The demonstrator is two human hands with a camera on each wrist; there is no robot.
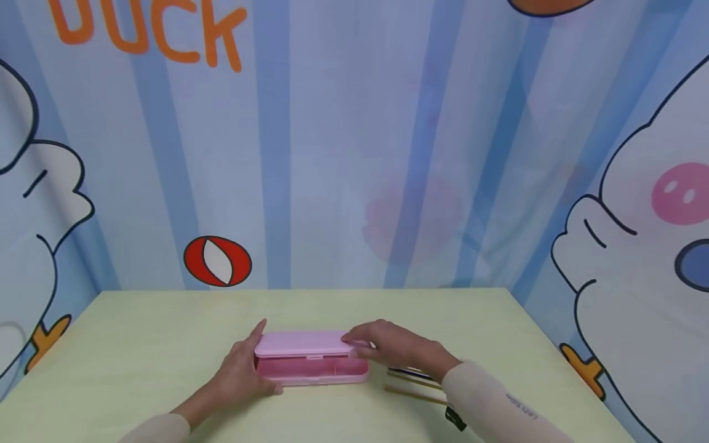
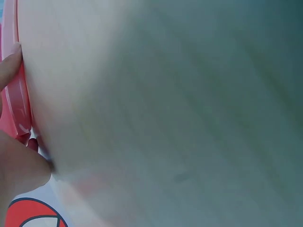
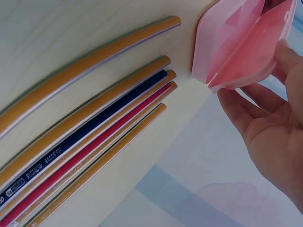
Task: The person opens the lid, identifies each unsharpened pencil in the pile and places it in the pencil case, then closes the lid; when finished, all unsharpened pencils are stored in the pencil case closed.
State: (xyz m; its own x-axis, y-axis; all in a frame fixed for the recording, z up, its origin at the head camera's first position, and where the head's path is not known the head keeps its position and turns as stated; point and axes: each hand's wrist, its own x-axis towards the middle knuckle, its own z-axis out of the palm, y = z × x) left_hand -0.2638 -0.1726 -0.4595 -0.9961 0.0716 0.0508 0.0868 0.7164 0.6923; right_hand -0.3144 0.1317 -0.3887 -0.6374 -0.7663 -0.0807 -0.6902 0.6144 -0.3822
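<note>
A pink pencil case [image 1: 310, 381] lies on the table with its lid [image 1: 301, 343] partly raised, and its pink inside shows through the gap. At its left end, my left hand [image 1: 238, 372] holds the case, thumb at the front and fingers toward the back. My right hand [image 1: 401, 346] pinches the lid's right end, thumb at the edge and fingers over the outside. In the right wrist view the open case [image 3: 201, 52] shows a divider, and no pencil is visible in that part. Only the case's edge [image 2: 19, 101] appears in the left wrist view.
Several pencils [image 3: 80, 135], yellow, dark blue and red, lie side by side right of the case, partly under my right forearm. Near the right sleeve is a small black object [image 1: 456, 419]. A striped cartoon curtain [image 1: 343, 154] hangs behind the pale table [image 1: 177, 314].
</note>
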